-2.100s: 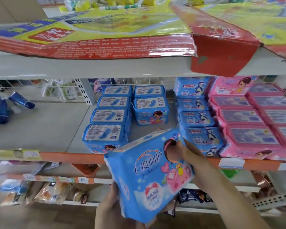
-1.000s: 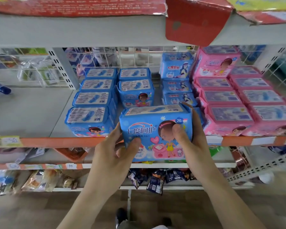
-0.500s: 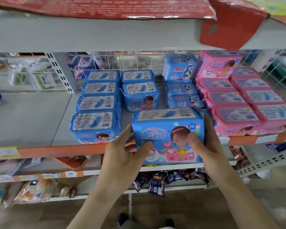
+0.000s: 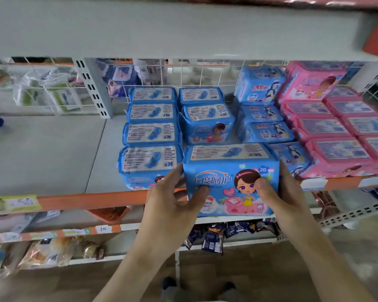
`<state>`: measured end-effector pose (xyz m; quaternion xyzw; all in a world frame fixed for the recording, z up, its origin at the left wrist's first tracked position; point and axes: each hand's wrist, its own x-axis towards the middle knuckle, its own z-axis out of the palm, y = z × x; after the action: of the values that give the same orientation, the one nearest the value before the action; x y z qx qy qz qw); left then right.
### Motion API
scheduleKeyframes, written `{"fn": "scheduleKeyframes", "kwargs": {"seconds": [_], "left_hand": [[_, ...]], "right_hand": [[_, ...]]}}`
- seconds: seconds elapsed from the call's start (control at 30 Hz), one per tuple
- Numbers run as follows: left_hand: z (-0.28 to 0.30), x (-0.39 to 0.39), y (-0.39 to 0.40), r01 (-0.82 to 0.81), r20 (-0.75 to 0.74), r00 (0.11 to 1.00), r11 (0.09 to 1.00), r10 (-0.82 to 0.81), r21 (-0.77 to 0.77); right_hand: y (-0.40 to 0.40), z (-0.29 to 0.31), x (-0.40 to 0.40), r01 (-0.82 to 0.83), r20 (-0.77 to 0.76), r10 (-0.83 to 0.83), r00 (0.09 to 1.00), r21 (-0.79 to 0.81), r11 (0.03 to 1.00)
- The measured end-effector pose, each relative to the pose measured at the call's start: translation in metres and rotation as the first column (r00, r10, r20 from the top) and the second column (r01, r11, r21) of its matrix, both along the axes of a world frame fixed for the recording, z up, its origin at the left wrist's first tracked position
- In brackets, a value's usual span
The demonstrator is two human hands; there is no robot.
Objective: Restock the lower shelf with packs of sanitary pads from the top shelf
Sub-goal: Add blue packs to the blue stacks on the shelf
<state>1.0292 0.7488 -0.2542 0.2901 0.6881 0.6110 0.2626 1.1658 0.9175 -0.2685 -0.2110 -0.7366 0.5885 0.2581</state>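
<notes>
Both hands grip one blue pack (image 4: 230,179) upright at the orange front edge of the lower shelf (image 4: 52,149): the left hand (image 4: 172,205) curls round its left side, the right hand (image 4: 277,192) round its right side, thumbs on the printed face. Just behind stands another blue pack (image 4: 207,124), a blue row (image 4: 151,136) to the left, and pink packs (image 4: 336,131) to the right

A held pack (image 4: 230,177) sits at the shelf's (image 4: 52,153) front edge, between one row of packs (image 4: 151,136) on its left and stacked packs (image 4: 336,127) on its right.
</notes>
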Motion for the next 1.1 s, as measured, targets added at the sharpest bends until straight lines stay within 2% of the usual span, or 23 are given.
{"fn": "scheduleKeyframes", "kwargs": {"seconds": [0.23, 0.37, 0.43, 0.57, 0.77, 0.97, 1.1], "left_hand": [[-0.007, -0.019, -0.004, 0.025, -0.005, 1.000, 1.000, -0.025, -0.004], [-0.004, -0.024, 0.003, 0.034, -0.044, 0.998, 0.999, -0.035, -0.014], [-0.005, -0.026, 0.007, 0.029, -0.051, 0.998, 0.999, -0.030, -0.022], [-0.006, -0.033, 0.019, -0.007, -0.077, 0.997, 0.998, 0.002, -0.058], [-0.005, -0.053, 0.041, -0.114, -0.234, 0.970, 0.971, 0.064, -0.209], [0.008, -0.055, 0.064, -0.187, -0.338, 0.939, 0.922, 0.066, -0.338], [0.018, -0.049, 0.077, -0.174, -0.337, 0.940, 0.924, 0.053, -0.341]], "right_hand": [[-0.010, 0.009, -0.011, -0.009, 0.108, 0.004, 0.994, 0.048, 0.999], [0.000, 0.023, -0.010, -0.057, 0.302, 0.020, 0.953, 0.114, 0.992], [0.007, 0.026, -0.012, -0.064, 0.334, 0.010, 0.943, 0.151, 0.986], [0.020, 0.021, -0.022, -0.062, 0.319, -0.006, 0.948, 0.200, 0.978], [0.052, 0.010, -0.046, -0.105, 0.318, 0.009, 0.948, 0.285, 0.953], [0.080, 0.009, -0.053, -0.144, 0.297, 0.067, 0.952, 0.245, 0.959], [0.100, 0.013, -0.048, -0.168, 0.273, 0.103, 0.956, 0.229, 0.959]]}}
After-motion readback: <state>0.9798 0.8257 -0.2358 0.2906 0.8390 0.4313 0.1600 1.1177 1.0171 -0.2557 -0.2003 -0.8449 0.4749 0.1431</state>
